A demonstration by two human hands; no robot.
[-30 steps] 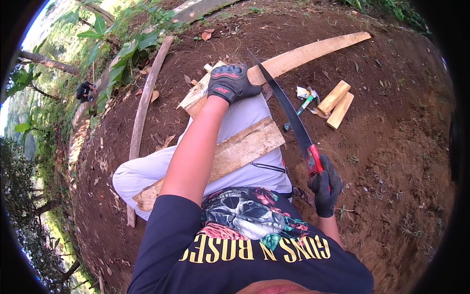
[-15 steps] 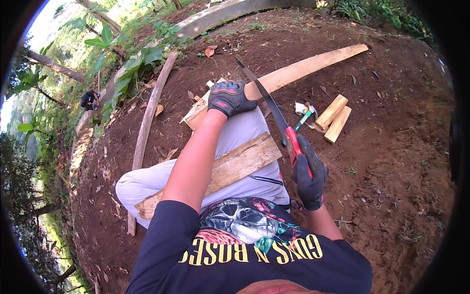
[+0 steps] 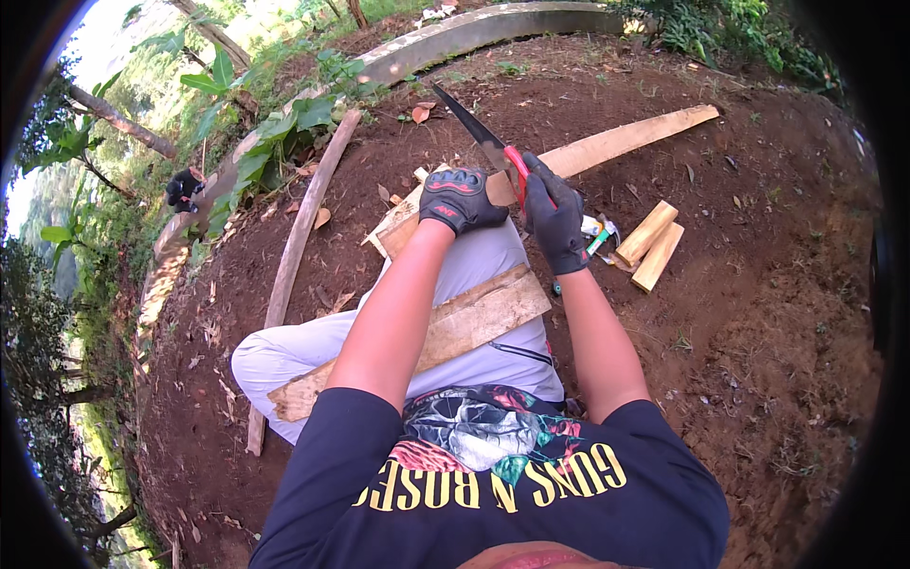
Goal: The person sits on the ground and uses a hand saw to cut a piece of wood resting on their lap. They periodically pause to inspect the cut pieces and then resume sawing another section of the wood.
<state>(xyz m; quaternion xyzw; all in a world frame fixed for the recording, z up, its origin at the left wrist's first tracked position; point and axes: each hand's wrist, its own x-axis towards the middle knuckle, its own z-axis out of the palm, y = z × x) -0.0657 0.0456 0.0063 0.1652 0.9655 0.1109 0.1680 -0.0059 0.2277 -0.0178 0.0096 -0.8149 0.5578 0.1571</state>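
My left hand (image 3: 462, 199), in a black glove, is closed over a long pale board (image 3: 630, 137) beside my bent knee. My right hand (image 3: 557, 216), also gloved, wraps round the red handle of a hand saw (image 3: 472, 120). The saw's dark blade crosses the board just right of my left hand and points away to the far left. Pale wood (image 3: 396, 228) shows to the left of my left hand; whether it belongs to the same board I cannot tell. Across my lap lies a rough plank (image 3: 474, 318).
Two short wood blocks (image 3: 646, 233) lie on the soil at right, beside a green-handled tool (image 3: 599, 239). A long weathered pole (image 3: 305, 213) lies at left. Beyond are a low curved wall (image 3: 493, 21), leafy plants and another person (image 3: 183, 190).
My right hand has pushed the saw forward and left, so its handle is now close to the board. My left hand stays on the board.
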